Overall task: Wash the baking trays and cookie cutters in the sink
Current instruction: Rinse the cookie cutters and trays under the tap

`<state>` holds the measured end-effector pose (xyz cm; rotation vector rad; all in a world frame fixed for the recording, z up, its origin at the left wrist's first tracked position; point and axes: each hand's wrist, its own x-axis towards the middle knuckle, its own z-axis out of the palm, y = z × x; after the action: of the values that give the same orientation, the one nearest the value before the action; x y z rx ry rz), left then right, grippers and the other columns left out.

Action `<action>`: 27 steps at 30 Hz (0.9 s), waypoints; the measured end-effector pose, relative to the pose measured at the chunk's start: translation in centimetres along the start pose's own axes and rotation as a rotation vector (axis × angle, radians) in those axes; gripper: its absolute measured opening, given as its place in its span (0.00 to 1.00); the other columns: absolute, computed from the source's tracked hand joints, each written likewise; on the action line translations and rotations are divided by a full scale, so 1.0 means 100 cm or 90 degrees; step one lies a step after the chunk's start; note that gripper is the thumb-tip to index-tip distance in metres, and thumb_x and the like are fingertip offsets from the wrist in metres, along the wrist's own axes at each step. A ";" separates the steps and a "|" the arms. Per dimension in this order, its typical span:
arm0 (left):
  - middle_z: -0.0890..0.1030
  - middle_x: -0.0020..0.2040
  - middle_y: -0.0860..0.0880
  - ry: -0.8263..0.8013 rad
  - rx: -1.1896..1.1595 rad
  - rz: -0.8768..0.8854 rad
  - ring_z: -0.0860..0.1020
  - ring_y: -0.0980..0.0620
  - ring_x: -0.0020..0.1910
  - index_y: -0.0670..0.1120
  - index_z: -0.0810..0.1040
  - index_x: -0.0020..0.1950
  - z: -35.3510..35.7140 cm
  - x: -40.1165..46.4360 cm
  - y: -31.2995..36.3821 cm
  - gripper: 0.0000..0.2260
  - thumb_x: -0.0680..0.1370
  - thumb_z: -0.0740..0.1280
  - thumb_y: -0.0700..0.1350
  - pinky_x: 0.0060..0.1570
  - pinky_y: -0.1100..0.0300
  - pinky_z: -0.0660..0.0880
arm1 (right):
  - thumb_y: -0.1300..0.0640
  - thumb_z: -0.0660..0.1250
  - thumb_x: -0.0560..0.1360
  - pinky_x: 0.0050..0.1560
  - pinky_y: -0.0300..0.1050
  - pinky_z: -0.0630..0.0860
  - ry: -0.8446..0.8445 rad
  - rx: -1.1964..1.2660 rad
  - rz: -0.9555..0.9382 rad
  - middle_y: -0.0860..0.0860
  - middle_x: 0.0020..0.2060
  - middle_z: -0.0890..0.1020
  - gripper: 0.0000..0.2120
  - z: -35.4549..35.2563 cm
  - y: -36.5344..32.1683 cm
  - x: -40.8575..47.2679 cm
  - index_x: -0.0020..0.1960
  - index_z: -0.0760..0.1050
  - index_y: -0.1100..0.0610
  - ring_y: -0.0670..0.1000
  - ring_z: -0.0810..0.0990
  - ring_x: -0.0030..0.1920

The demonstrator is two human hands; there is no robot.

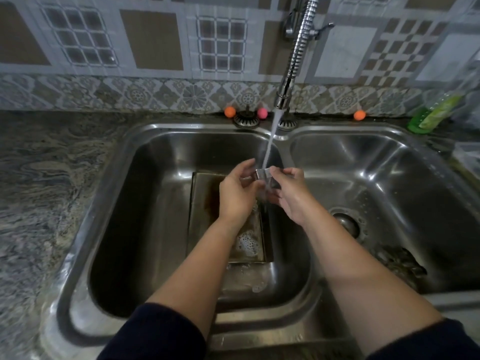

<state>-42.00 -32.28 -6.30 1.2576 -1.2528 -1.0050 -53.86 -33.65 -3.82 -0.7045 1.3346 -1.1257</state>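
A small shiny metal cookie cutter [262,175] sits under the running water above the left basin. My left hand [237,193] grips its left side, and my right hand [292,194] pinches its right side between curled fingers. Water from the faucet [293,61] falls straight onto the cutter. Below my hands a rectangular baking tray [205,211] lies flat in the left basin, with brown residue and soap foam on its bottom. My forearms hide part of the tray.
The double steel sink [135,157] is set in a grey marbled counter [39,190]. The right basin has a drain [345,222] and a dark scrubber [401,261]. A green bottle [433,113] stands at the back right. Small orange and pink balls [230,111] line the back edge.
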 end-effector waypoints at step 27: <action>0.80 0.60 0.52 -0.043 0.112 0.013 0.77 0.59 0.59 0.46 0.74 0.68 -0.001 0.001 0.013 0.22 0.74 0.71 0.39 0.60 0.63 0.74 | 0.57 0.75 0.68 0.64 0.54 0.71 -0.025 -0.128 -0.029 0.54 0.57 0.79 0.23 -0.014 0.000 -0.004 0.60 0.70 0.51 0.55 0.77 0.58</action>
<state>-42.06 -32.25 -4.95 1.3520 -1.4286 -0.9448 -55.18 -32.98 -3.88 -0.9032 1.4179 -1.0168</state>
